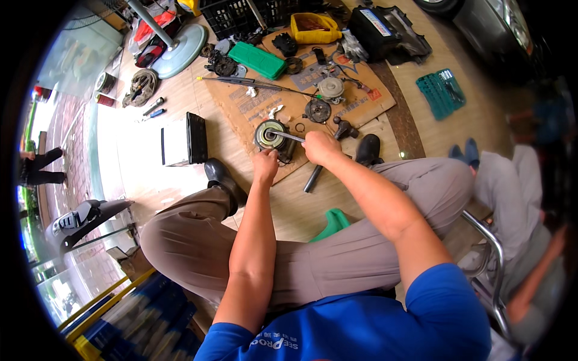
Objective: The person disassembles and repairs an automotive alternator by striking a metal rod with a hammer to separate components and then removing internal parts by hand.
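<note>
A round metal hub [263, 143] with a ringed centre lies on the flattened cardboard between my feet. At its near edge my left hand [265, 165] grips the rim, fingers closed. My right hand [322, 148] is wrapped around a straight metal rod-like tool [289, 136]; its far end rests in the hub's centre opening. The tool's handle is hidden inside my fist. Just beyond my right hand lies a hammer [345, 129], its dark handle running beneath my forearm. A thin ring [300, 127] and a round dark plate [318, 111] lie close to the hub.
Cardboard [241, 108] carries several parts, a long cable [259, 85], a green case [257, 60] and a yellow container [315, 29]. A white-and-black box [184, 139] stands left. An opened teal tool case [441, 94] lies right, near a car [490, 30]. Another person's legs [506, 180] show at right.
</note>
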Demonstrator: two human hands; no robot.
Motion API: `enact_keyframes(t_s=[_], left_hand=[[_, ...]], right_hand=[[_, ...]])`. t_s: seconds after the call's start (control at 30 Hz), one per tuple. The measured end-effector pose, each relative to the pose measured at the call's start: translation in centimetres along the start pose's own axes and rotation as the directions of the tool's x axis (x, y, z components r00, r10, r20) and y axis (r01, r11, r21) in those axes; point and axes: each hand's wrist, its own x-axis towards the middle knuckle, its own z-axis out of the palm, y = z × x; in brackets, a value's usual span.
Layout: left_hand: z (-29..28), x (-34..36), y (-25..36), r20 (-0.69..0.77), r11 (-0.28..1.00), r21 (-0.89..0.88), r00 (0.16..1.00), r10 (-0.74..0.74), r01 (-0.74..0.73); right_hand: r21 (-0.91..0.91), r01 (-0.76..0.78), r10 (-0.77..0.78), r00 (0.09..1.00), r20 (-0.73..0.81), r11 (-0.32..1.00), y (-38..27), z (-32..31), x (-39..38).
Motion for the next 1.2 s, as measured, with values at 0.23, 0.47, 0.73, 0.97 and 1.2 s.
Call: enact_keyframes(t_s=[0.23,0.47,0.73,0.97,1.2], left_hand=[[0.8,0.5,-0.1,0.005,0.999,-0.045,1.000,0.022,-0.022],[-0.6,-0.2,1.0,0.108,0.945,-0.235,0.972,-0.208,0.228],[-2.5,-0.1,1.8,0.257,0.962,-0.099,0.940,-0.222,0.255],[-3.4,0.1,2.3,0.254,0.920,-0.168,0.917,-0.308,0.355],[-1.9,0.8,2.2,0.214,0.897,-0.334,0.950,-0.227,0.289]], right_hand=[[0.062,0.082,-0.076,0.993,-0.092,0.995,1.9,2.1,-0.3],[0.041,0.030,-0.033,0.997,0.073,0.999,1.2,0.1,0.4],[0.083,0.003,-0.004,1.000,0.019,0.997,3.9,-1.1,2.3],[0.093,-0.035,0.035,0.999,-0.001,0.995,4.3,0.4,2.5],[0.154,-0.031,0.039,0.998,-0.052,0.988,5.1,-0.2,1.5]])
